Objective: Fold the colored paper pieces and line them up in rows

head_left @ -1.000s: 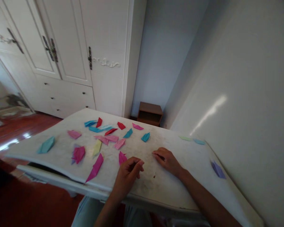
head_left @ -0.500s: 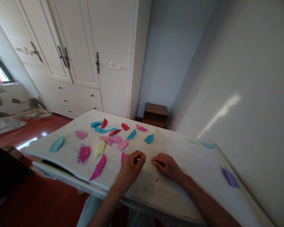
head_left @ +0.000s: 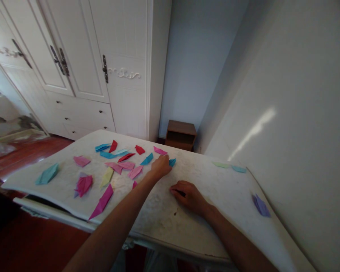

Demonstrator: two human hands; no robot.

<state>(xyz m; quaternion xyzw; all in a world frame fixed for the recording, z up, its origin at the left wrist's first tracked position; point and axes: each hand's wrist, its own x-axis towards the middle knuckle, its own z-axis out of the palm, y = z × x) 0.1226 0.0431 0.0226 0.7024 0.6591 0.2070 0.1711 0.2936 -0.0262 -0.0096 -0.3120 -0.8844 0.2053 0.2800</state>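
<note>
On the table (head_left: 223, 192), blue paper (head_left: 172, 162) half-hidden by left hand (head_left: 161, 167), grip unclear; right fingers (head_left: 180, 186) narrowly curled

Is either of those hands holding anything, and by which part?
The left hand is at a blue folded paper, covering its left side; whether it grips it cannot be told. The right hand is curled, nothing visible in it.

The blue folded paper (head_left: 172, 162) is small and angular, with creased faces and a corner directed up and to the right. Only its right part shows, the rest being covered from view. It sits by the far edge of the white table (head_left: 212, 181), roughly midway along; whether it is slightly lifted cannot be told.
</note>
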